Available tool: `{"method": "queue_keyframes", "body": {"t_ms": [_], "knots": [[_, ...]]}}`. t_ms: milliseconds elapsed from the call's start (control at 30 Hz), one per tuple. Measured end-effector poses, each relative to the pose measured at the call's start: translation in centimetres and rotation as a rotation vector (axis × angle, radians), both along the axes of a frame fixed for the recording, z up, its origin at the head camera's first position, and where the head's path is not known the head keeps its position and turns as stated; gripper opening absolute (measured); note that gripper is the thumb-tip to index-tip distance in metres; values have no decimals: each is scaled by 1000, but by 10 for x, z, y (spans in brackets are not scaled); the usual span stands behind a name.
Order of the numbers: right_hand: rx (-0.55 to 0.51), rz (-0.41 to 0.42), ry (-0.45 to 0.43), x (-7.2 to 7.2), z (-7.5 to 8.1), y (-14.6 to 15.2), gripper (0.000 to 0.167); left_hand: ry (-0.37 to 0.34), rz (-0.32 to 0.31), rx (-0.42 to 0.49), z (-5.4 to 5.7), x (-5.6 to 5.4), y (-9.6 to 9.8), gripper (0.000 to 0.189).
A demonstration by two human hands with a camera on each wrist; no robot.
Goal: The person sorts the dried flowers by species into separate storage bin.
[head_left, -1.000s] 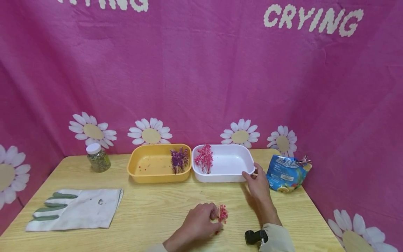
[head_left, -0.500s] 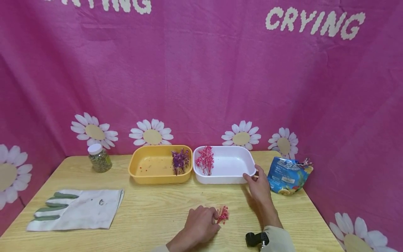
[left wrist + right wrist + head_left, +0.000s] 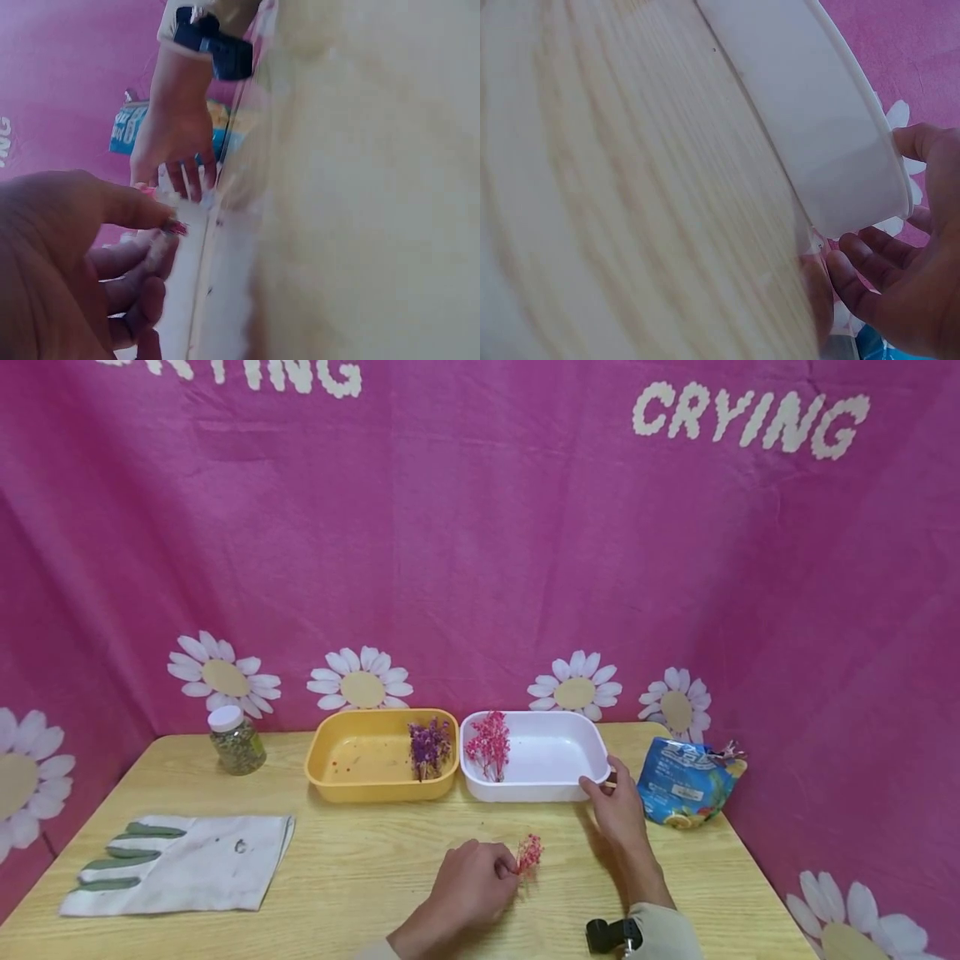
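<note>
My left hand [image 3: 472, 881] pinches a small sprig of pink dried flowers [image 3: 529, 853] by its stems, just above the near middle of the table. In the left wrist view the stem ends [image 3: 176, 226] show between thumb and forefinger. At the right front corner of the white plastic bin [image 3: 525, 792], my right hand [image 3: 618, 806] grips the rim, thumb over it and fingers round the outer side. The right wrist view shows the thumb [image 3: 913, 141] on the rim. A bunch of pink dried flowers [image 3: 489, 743] lies in that bin's left end.
A yellow bin [image 3: 360, 792] with purple dried flowers [image 3: 429, 747] adjoins the white one on its left. A blue pouch [image 3: 684, 783] stands at the right edge. To the left are a lidded jar [image 3: 238, 747] and a white-and-green glove [image 3: 187, 864]. A pink curtain [image 3: 465, 543] hangs behind.
The left hand has turned and lifted slightly, and the pink sprig in it now points more upright and away. The right hand has stayed at the white bin's corner.
</note>
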State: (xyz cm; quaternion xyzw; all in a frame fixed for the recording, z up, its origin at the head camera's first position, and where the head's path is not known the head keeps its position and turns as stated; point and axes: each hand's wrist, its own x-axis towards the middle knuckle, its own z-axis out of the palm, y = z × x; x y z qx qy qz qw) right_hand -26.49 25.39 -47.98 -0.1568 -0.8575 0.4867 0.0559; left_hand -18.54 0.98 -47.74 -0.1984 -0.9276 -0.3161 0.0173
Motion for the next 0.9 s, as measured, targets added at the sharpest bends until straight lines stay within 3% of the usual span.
{"method": "queue_keyframes", "body": {"t_ms": [200, 433, 633, 900], "knots": [[9, 14, 11, 2, -1, 3, 73, -6, 77, 120, 10, -17, -4, 6], [5, 15, 20, 0, 0, 1, 72, 53, 161, 207, 24, -35, -9, 31], [-13, 7, 25, -2, 2, 0, 72, 58, 145, 245, 31, -47, -8, 49], [0, 8, -4, -1, -2, 2, 75, 42, 137, 266, 30, -56, 0, 44]]}}
